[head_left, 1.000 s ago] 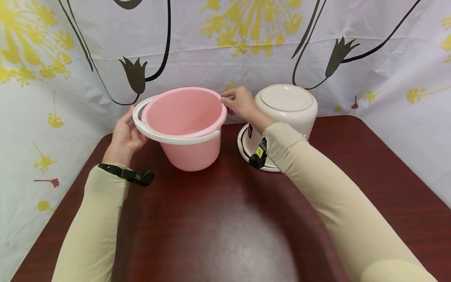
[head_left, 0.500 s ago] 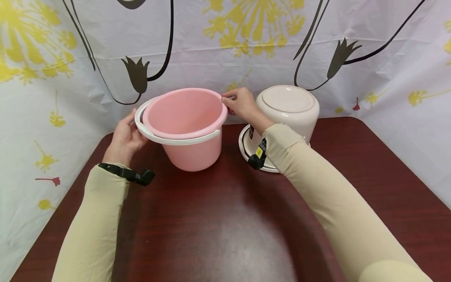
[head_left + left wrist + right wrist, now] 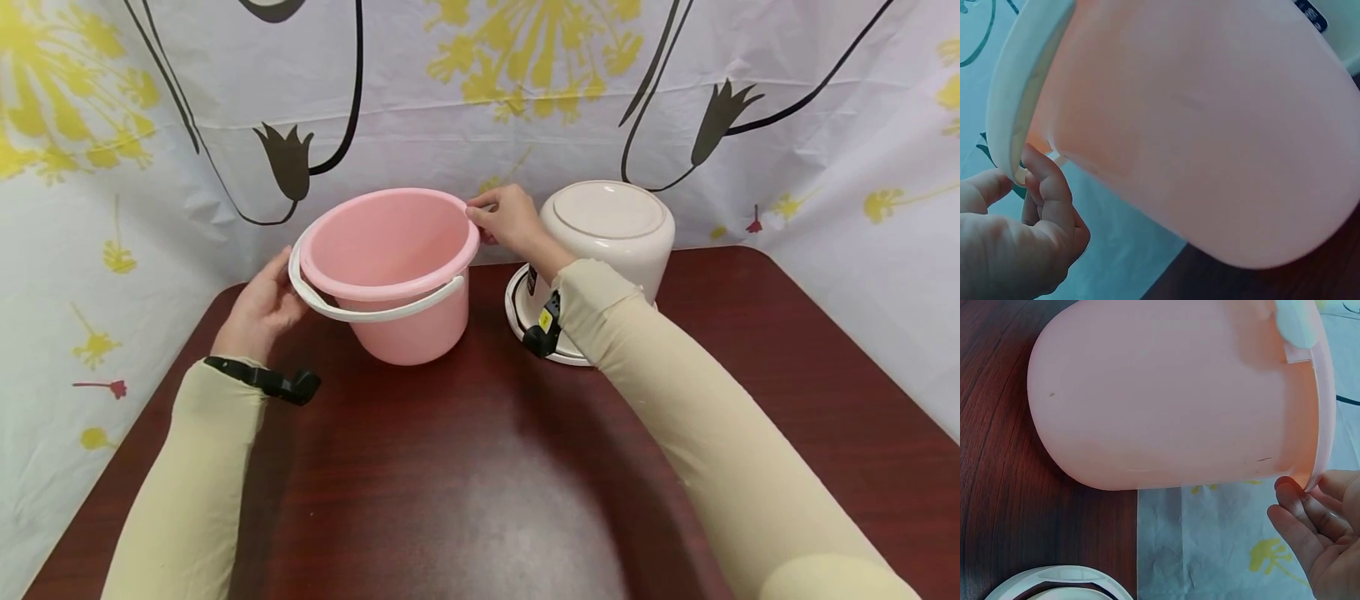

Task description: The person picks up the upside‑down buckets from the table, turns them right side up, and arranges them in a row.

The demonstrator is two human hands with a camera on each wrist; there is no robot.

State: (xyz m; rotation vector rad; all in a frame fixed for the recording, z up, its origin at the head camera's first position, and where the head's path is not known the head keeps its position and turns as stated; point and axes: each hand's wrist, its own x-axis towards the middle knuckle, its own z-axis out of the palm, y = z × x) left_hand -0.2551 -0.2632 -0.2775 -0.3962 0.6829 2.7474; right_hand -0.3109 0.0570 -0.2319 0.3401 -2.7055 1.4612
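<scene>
A pink bucket (image 3: pixel 412 333) stands mouth up at the back of the table, left of centre. Its white handle (image 3: pixel 360 315) loops round the front and left, a little below the rim. My left hand (image 3: pixel 258 312) pinches that handle at its left end; in the left wrist view the thumb and fingers meet on the handle's edge (image 3: pixel 1013 125). On the opposite side my right hand (image 3: pixel 513 223) pinches the bucket's rim between thumb and fingers, which the right wrist view shows on the rim (image 3: pixel 1325 406). The bucket's inside bottom is partly hidden.
Just right of the pink bucket, a cream bucket (image 3: pixel 611 217) stands upside down, its white rim and handle on the dark red wooden table (image 3: pixel 420 467). My right forearm crosses in front of it. A patterned white cloth (image 3: pixel 420 125) hangs close behind and at both sides.
The white handle has swung down from near rim level, opening a gap below the rim at the front. My left hand has lowered slightly with it. The right hand keeps its hold on the rim.
</scene>
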